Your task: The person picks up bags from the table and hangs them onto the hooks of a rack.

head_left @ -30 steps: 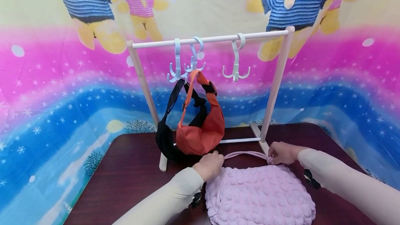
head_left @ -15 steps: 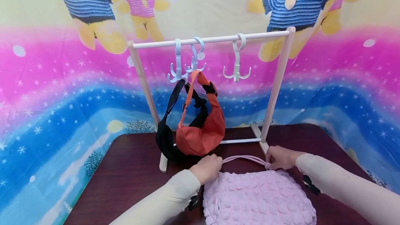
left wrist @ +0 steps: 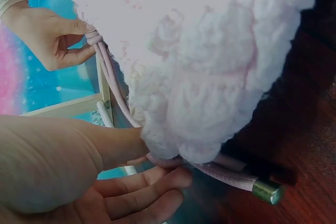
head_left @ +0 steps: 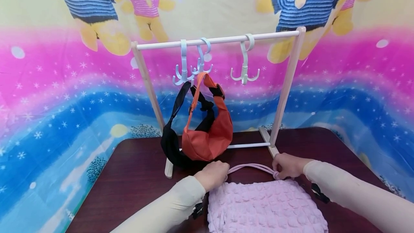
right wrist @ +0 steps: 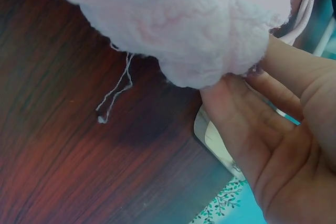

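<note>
A puffy, quilted pink handbag (head_left: pixel 268 209) lies near the front of the table, its cord handle (head_left: pixel 250 165) arching away from the body. My left hand (head_left: pixel 213 175) grips the handle's left end at the bag's top corner. At the right end, my right hand (head_left: pixel 289 165) pinches the cord by its knot. In the left wrist view, a metal-tipped cord end (left wrist: pixel 268 191) sticks out beyond the left fingers. The right wrist view has my thumb and fingers (right wrist: pixel 226 116) at the bag's corner, partly hidden behind the puffy fabric.
Behind the hands stands a wooden rack (head_left: pixel 284 85). Blue hooks (head_left: pixel 183 64) and a pale green hook (head_left: pixel 244 62) hang from its bar. An orange bag (head_left: pixel 207 143) and a black bag (head_left: pixel 171 146) hang at its left. A printed cloth (head_left: pixel 64 100) surrounds the dark table (head_left: pixel 129 179).
Both hands have drawn the pink handbag a little toward me and slightly left, keeping hold of the handle ends. The rack and its hanging bags stay put.
</note>
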`<state>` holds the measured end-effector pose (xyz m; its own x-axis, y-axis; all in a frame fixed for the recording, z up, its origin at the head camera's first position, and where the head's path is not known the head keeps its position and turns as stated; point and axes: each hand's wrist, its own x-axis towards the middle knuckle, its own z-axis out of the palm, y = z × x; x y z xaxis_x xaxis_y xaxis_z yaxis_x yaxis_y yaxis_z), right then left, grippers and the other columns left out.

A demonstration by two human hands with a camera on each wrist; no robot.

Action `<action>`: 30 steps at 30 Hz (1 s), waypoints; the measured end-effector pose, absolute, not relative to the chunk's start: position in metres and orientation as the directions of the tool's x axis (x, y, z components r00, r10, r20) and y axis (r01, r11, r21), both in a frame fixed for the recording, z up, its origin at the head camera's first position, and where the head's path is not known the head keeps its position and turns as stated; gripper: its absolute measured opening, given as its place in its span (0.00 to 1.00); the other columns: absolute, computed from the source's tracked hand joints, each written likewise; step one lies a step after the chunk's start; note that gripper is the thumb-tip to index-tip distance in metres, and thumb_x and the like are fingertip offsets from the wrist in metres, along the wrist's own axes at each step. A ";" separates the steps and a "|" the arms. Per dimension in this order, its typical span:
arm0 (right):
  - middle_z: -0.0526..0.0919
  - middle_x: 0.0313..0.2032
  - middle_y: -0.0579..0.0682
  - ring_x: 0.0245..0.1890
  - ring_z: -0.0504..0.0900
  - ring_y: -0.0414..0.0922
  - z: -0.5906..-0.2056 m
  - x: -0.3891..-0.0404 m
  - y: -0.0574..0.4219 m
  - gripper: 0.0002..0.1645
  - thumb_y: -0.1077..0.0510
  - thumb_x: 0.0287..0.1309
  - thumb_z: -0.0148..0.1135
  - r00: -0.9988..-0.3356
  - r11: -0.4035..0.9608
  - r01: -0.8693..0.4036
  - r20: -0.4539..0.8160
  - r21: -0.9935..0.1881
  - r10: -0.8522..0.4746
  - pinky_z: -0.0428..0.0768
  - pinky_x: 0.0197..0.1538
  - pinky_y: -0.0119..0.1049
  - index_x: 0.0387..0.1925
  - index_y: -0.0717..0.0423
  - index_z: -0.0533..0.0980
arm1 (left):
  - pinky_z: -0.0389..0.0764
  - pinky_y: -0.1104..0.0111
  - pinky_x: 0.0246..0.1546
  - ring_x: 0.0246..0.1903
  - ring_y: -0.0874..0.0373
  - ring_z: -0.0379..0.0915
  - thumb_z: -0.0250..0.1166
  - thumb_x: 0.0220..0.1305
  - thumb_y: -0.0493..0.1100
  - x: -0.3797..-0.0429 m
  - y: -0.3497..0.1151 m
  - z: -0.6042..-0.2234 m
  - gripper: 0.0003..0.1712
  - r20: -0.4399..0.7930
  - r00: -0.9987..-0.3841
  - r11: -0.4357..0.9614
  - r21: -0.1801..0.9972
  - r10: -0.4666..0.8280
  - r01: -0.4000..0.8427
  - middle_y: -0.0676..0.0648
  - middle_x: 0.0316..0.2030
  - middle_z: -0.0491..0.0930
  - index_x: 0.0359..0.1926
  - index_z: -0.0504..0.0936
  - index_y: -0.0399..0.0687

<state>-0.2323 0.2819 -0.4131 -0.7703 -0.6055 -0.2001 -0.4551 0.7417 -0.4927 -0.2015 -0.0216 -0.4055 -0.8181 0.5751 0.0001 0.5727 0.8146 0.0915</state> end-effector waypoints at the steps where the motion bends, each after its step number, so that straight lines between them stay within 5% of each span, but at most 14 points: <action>1: 0.74 0.14 0.38 0.10 0.67 0.28 -0.413 -0.232 0.282 0.09 0.67 0.50 0.71 -0.770 0.743 -0.453 -0.203 -0.493 -0.605 0.71 0.18 0.26 0.20 0.55 0.81 | 0.78 0.67 0.28 0.31 0.55 0.85 0.68 0.60 0.36 -0.202 -0.022 -0.406 0.07 0.003 -0.818 0.815 0.092 0.575 0.573 0.46 0.30 0.87 0.26 0.81 0.48; 18: 0.63 0.17 0.38 0.17 0.61 0.32 -0.416 -0.231 0.281 0.18 0.70 0.47 0.72 -0.767 0.743 -0.403 -0.246 -0.534 -0.593 0.63 0.26 0.26 0.17 0.55 0.71 | 0.71 0.69 0.27 0.22 0.61 0.69 0.68 0.61 0.39 -0.201 -0.022 -0.409 0.18 -0.060 -0.837 0.836 0.116 0.544 0.536 0.49 0.23 0.80 0.18 0.70 0.50; 30: 0.60 0.17 0.38 0.18 0.59 0.32 -0.420 -0.231 0.282 0.20 0.71 0.42 0.73 -0.768 0.743 -0.415 -0.236 -0.526 -0.596 0.60 0.27 0.27 0.16 0.54 0.69 | 0.73 0.70 0.29 0.25 0.63 0.71 0.69 0.65 0.42 -0.201 -0.022 -0.414 0.16 -0.125 -0.841 0.847 0.162 0.527 0.506 0.51 0.25 0.80 0.22 0.73 0.50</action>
